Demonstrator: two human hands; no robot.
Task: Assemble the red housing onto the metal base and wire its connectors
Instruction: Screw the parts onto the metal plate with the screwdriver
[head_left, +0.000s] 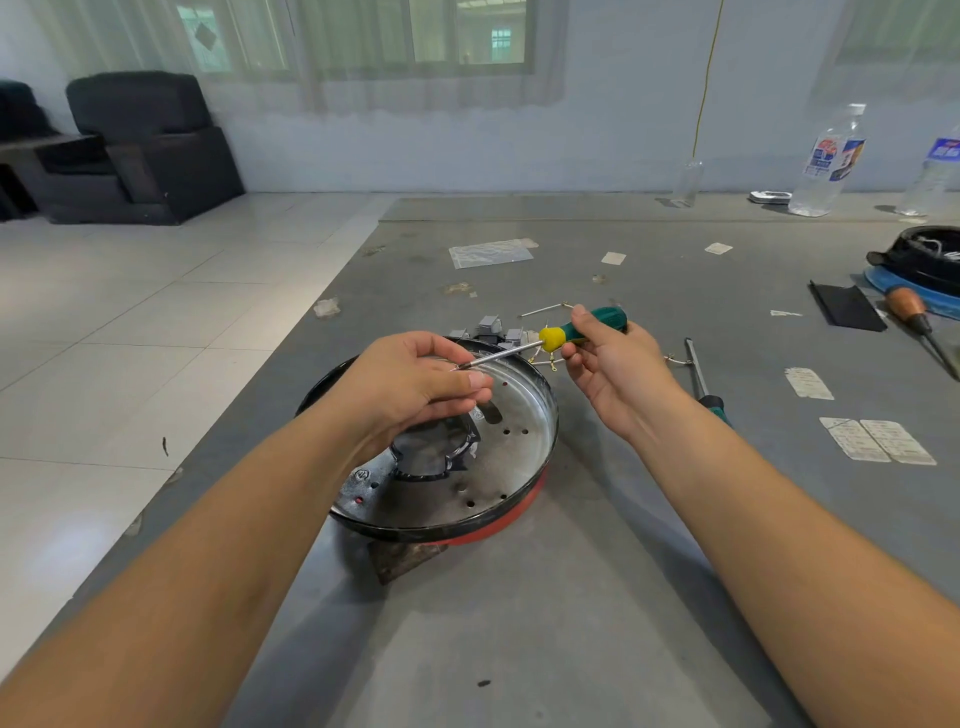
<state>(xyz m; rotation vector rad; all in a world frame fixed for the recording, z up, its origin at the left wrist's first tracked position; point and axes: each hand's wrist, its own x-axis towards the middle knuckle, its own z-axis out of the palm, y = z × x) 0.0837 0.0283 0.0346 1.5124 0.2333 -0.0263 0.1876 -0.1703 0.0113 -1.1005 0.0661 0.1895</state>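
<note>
Above the metal base, both hands hold screwdriver.

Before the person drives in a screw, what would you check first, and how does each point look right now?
1. Screwdriver gripped: ok. The right hand holds the green and yellow screwdriver by its handle.
2. Tip steadied: ok. The left hand pinches the shaft near the tip.
3. Screw on the tip: cannot tell, too small and hidden by fingers.
4. Metal base seated in the red housing: ok, the metal base lies inside the rim.
5. Tip at a hole: not ok, it is held above the base.
6. Wires clear: cannot tell; the wires with ring terminals lie at the far rim.
</note>
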